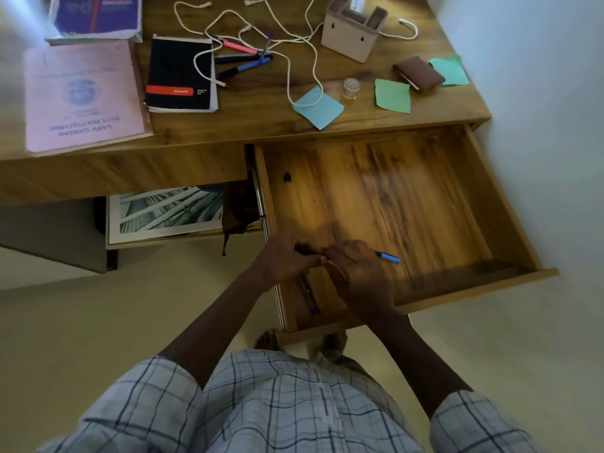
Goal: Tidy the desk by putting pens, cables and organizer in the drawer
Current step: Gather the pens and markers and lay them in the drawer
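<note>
Drawer stands open, task barely started: one pen lies at its front left, right hand grips a blue pen over it. Other pens, cables and organizer sit on the desk. Left hand curls against the right (blurred; can't tell if it pinches the pen's hidden end), organizer top cut off.

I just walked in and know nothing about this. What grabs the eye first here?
A big wooden drawer stands pulled wide open below the desk. The left hand and right hand meet over its front-left part, the right gripping a blue pen. On the desk behind, white cable sprawls in a tangle around loose pens and a beige organizer.
</note>
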